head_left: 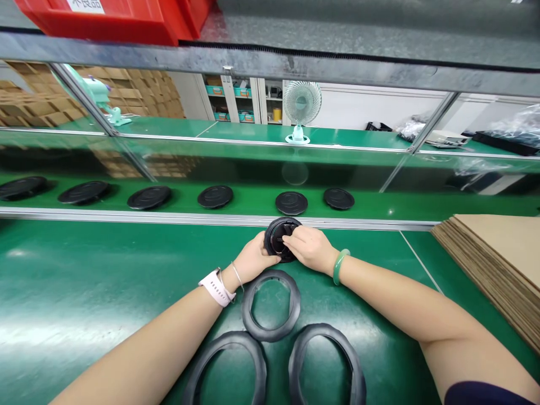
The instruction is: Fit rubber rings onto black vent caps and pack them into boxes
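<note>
A round black disc part (pixel 282 236) is held tilted just above the green bench, near the metal rail. My left hand (pixel 253 260) grips its left lower edge, fingers curled. My right hand (pixel 310 246) rests over its right side with fingertips pressed onto its face. Three black rubber rings lie close in front of me: one (pixel 270 304) just below my hands, one (pixel 228 368) at lower left, one (pixel 325 364) at lower right. A white watch is on my left wrist and a green bangle on my right.
Several black discs (pixel 215 196) lie in a row on the green conveyor belt beyond the rail (pixel 169 217). A stack of flat cardboard sheets (pixel 498 264) lies at the right. A small fan (pixel 301 107) stands on the far bench. A red bin (pixel 118 19) sits on the overhead shelf.
</note>
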`<state>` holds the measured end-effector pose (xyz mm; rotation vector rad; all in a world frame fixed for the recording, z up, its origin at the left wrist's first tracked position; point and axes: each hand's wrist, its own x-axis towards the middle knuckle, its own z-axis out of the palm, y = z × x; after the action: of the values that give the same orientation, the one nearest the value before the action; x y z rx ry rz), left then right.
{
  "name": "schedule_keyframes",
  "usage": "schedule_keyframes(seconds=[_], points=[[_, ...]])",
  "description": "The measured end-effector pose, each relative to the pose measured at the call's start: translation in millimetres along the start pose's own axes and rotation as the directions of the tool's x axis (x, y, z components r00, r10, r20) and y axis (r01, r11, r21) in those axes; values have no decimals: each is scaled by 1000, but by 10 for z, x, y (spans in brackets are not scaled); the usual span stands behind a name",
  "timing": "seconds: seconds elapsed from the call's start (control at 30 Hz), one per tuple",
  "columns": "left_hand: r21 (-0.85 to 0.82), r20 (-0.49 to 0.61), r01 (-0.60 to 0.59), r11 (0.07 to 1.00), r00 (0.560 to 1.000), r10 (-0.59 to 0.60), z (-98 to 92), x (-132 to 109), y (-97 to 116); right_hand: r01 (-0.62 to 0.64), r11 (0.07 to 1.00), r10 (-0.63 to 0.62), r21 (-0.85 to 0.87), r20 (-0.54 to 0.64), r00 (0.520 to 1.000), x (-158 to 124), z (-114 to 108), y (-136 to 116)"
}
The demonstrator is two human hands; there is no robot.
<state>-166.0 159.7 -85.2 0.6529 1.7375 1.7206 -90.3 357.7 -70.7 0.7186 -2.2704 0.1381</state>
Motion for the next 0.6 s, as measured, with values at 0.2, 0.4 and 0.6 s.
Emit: schedule_keyframes(seconds=[0.2, 0.4, 0.6], points=[[99, -45, -22, 995, 999, 26, 5, 0, -43, -23, 999, 24, 42, -21, 999, 10, -23, 11], [105, -27, -35, 994, 999, 38, 2, 1, -61, -31, 997, 32, 76, -16, 999, 13, -9, 34], [84, -10, -37, 996, 999, 38, 1, 15, -64, -46, 997, 45, 69, 7, 999, 26, -15, 29]])
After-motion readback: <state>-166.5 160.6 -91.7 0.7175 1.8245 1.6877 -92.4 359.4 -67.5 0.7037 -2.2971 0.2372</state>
